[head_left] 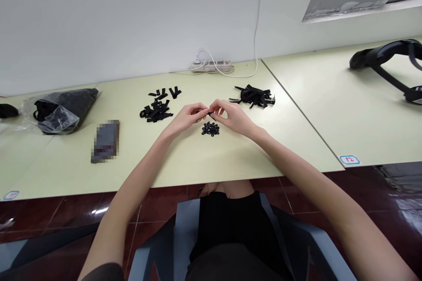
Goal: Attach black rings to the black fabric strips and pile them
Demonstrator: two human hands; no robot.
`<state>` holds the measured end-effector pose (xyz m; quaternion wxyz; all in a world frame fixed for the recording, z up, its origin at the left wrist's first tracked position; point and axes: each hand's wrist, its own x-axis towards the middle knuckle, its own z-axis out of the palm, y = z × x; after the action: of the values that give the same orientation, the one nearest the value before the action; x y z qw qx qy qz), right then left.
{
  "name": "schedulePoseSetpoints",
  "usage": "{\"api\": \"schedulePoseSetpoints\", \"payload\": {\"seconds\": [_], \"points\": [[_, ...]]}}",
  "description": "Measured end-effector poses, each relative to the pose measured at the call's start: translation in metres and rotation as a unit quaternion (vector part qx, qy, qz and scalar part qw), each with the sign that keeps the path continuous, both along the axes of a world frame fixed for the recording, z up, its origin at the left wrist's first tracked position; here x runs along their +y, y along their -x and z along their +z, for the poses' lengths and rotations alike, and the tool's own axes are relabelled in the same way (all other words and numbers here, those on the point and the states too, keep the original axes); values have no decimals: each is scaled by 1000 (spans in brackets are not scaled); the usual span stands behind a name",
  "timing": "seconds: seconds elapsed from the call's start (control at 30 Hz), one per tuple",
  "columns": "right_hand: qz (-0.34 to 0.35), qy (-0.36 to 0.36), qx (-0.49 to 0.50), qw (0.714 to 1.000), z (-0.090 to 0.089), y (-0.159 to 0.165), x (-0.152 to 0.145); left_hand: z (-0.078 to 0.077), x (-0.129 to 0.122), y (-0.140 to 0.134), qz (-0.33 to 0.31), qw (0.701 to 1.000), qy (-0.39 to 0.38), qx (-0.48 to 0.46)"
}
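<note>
My left hand (192, 116) and my right hand (229, 116) meet above the middle of the table, fingertips pinched together. Between them is a small black strip (211, 115), mostly hidden by the fingers. Just below the hands lies a pile of small black rings (210, 129). To the left of my left hand is a heap of short black strips (156, 111), with several more black strips (161, 94) behind it. A larger heap of black strips (254, 96) sits beyond my right hand, to the right.
A white power strip (211, 66) with a plugged-in cable (256, 30) lies by the wall. On the left are a blurred-out dark rectangular object (105, 141) and a black bag in clear plastic (66, 112). A black curved frame (389, 59) stands far right, past the table seam.
</note>
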<state>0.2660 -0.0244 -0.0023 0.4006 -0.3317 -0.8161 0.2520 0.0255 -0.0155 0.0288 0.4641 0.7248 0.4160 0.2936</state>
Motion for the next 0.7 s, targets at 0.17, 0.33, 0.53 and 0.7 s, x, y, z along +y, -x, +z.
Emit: {"api": "schedulePoseSetpoints", "payload": {"seconds": [0.17,0.33,0.53,0.7], "points": [[6,-8,42,999,0,1,1,2,-1,-1,22,997,63,-44],[-2,-4,62,998,2,1,1,2,-1,-3,1,991,113,-70],[9,-11,75,997,1,2,1,2,-3,-5,6,986,136,-100],[-76,31,151,985,-5,-10,24,-2,4,-2,31,982,141,-123]]}}
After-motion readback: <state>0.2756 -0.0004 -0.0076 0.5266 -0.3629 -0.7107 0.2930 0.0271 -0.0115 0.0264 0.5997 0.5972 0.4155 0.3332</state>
